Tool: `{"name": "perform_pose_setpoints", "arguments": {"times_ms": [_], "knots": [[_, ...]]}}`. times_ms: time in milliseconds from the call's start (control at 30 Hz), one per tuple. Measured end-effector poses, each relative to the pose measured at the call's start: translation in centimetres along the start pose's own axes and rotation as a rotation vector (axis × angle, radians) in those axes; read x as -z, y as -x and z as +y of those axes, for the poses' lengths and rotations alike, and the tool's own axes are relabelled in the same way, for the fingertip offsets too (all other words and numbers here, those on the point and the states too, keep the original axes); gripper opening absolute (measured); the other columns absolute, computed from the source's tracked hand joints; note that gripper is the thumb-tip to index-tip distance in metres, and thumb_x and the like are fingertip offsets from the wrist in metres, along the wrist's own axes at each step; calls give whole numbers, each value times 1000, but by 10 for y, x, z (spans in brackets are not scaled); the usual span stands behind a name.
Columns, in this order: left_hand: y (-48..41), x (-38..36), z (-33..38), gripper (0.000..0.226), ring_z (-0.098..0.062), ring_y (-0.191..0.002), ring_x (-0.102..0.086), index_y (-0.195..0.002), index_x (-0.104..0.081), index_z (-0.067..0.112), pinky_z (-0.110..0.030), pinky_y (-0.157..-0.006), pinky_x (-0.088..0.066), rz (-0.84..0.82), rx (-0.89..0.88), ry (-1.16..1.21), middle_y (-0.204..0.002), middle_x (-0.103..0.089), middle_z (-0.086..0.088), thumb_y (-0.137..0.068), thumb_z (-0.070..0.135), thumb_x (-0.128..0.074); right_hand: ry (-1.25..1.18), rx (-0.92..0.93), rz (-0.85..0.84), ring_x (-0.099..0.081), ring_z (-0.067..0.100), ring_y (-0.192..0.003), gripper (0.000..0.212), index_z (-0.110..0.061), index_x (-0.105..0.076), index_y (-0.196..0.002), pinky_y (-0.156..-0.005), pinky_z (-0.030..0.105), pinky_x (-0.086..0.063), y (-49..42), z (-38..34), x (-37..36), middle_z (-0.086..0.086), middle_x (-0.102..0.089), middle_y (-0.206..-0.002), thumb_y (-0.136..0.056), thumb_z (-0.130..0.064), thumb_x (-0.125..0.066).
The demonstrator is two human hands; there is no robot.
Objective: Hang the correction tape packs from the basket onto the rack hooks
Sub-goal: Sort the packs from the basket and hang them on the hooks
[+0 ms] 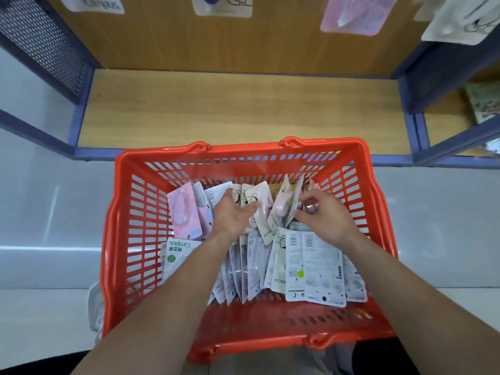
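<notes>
An orange plastic basket [130, 212] stands on the floor below me, filled with several correction tape packs [322, 266] in white, pink and lilac card. My left hand [232, 215] reaches into the middle of the pile, fingers spread apart over a cream pack [261, 201] and touching it. My right hand [327, 215] pinches the edge of an upright pink pack [284, 207] near the far right of the basket; a ring shows on one finger. A marbled pink pack [184, 212] lies at the left.
A wooden shelf [238, 109] with a blue metal frame [81, 104] lies just beyond the basket. Packs hang on the rack above, among them a pink pack [357, 14] and white ones [224, 6]. Grey floor [40, 212] surrounds the basket.
</notes>
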State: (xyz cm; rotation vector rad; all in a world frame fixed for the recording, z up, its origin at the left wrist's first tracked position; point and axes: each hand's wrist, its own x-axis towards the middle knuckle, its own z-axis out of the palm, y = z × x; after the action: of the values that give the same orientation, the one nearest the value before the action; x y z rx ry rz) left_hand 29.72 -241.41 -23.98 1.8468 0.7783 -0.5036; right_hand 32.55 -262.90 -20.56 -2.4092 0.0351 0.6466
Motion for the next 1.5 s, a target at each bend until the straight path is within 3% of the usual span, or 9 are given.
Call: {"name": "perform_pose_setpoints", "arguments": {"times_ms": [133,267,400,533,733,900,1000,1233,1500], "knots": [[-17,5,-27,100,-24,-112,-70,-137,-54,11,-48,-101,-55,44,-6,156,-122,-73,-6,-56,63,-80,-1,45,54,-56,8,-95,33,-20,-67,-117,-80,19,-42,1,-8,-2,-8,-62,-95,-87,-27,-79],[16,24,5,88,-15,-118,-58,-154,-34,9,-29,-100,-46,70,-9,250,-126,-62,4,-84,31,-83,-11,82,60,-52,22,-117,39,-25,-63,-125,-100,39,-45,3,-30,-5,-8,-55,-114,-88,-34,-74],[31,52,11,50,-22,-104,-73,-133,-55,7,-38,-88,-60,131,-75,321,-112,-76,-4,-89,11,-78,-36,155,4,-51,19,-124,52,-29,-56,-138,-109,45,-40,11,-56,-5,-8,-56,-130,-90,-43,-71],[60,83,22,27,-25,-94,-77,-114,-68,12,-44,-84,-62,105,-141,409,-102,-80,-5,-89,8,-77,-224,149,-212,-57,9,-119,69,-31,-46,-148,-103,36,-47,32,-89,-7,-15,-56,-134,-89,-55,-71],[122,115,47,28,-31,-97,-76,-115,-70,12,-56,-92,-59,101,-200,559,-104,-79,-8,-89,19,-78,-532,197,-251,-70,6,-83,28,-29,-64,-117,-61,19,-50,73,-140,3,-10,-73,-102,-93,-39,-74],[180,141,70,46,-33,-103,-74,-123,-63,14,-60,-97,-55,-8,-287,514,-111,-78,-7,-84,28,-82,-709,217,-225,-75,16,-99,24,-25,-65,-113,-90,43,-59,117,-175,33,-2,-77,-108,-92,-31,-75],[212,159,85,55,-36,-104,-74,-128,-61,13,-60,-96,-56,-102,-341,473,-116,-76,-10,-80,26,-86,-764,251,-248,-75,26,-101,31,-20,-68,-119,-92,53,-59,143,-189,60,5,-77,-111,-91,-25,-78],[253,174,107,62,-34,-104,-74,-125,-58,19,-59,-96,-55,-113,-437,439,-114,-77,-8,-73,30,-90,-821,277,-333,-76,31,-98,35,-17,-65,-122,-81,47,-61,184,-197,105,9,-77,-111,-89,-24,-77],[246,158,116,55,-35,-97,-75,-123,-56,19,-51,-80,-63,-84,-418,498,-106,-78,-9,-79,-2,-82,-904,219,-262,-76,26,-93,30,-17,-66,-123,-67,36,-59,178,-190,90,8,-78,-108,-93,-20,-72]]}}
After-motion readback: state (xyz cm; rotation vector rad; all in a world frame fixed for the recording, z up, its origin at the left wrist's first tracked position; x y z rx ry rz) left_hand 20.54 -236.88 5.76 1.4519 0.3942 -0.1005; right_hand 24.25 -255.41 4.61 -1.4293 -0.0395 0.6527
